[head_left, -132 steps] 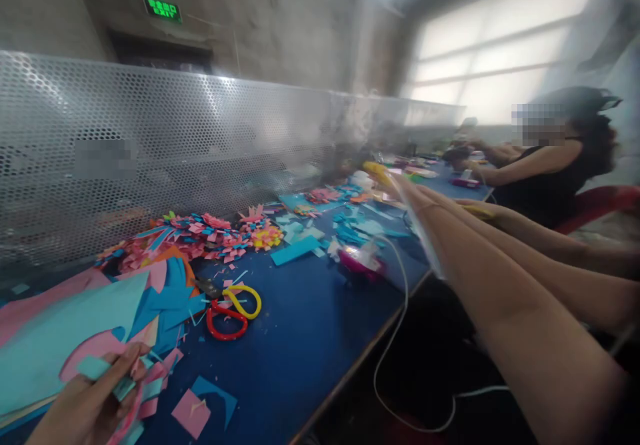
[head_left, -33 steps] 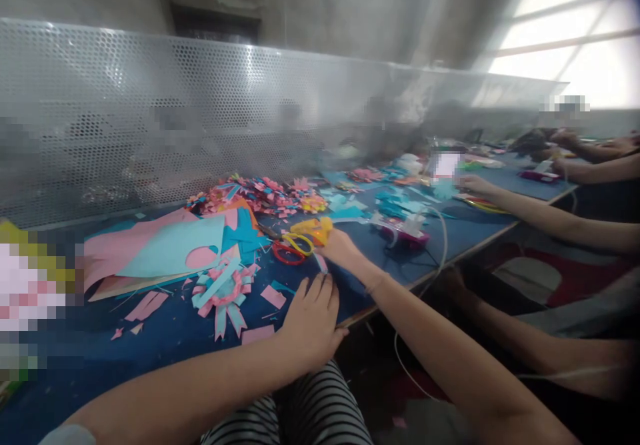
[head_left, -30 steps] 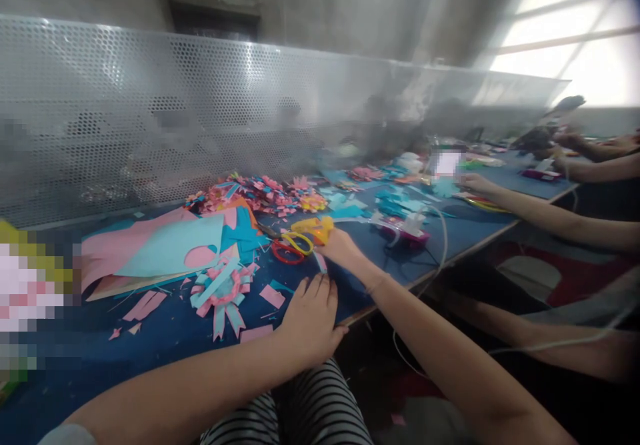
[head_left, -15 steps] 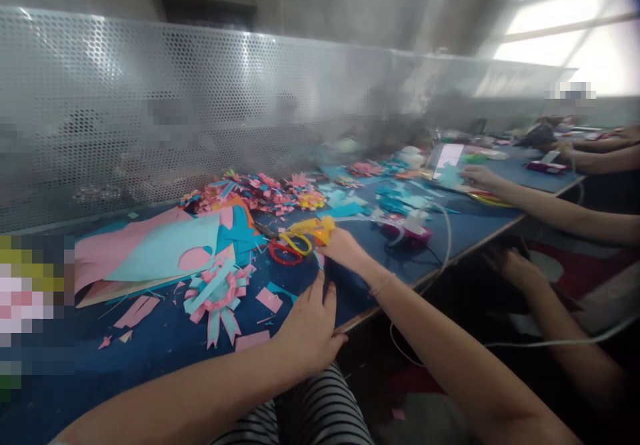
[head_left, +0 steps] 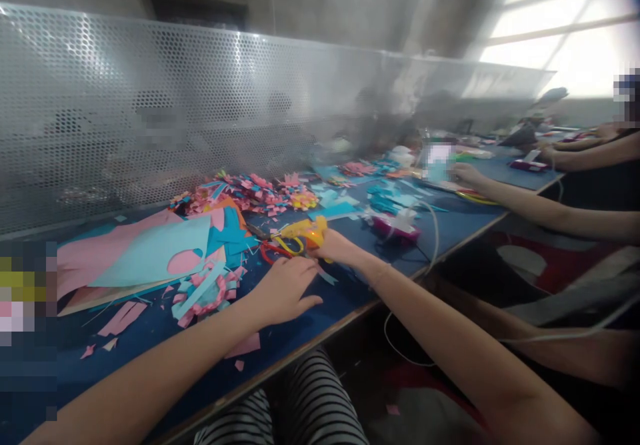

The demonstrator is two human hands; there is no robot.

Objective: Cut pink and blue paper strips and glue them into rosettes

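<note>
My right hand is closed round what looks like a yellow glue gun, above the blue table. My left hand reaches in beside it, fingers stretched forward and thumb apart. Its fingertips come close to my right hand and a pale blue paper strip; contact with the strip is unclear. Partly behind my left hand lie scissors with red handles and scissors with yellow handles. A pink and pale blue paper rosette lies left of my left hand, its lower part hidden by my forearm.
Paper sheets and a heap of paper rosettes lie towards a perforated metal screen. A purple power strip with a white cord stands to the right. A co-worker's hand is beyond it.
My left hand has moved left and up over the table, partly covering the scissors. The yellow tool remains in my right hand. The view has shifted slightly.
</note>
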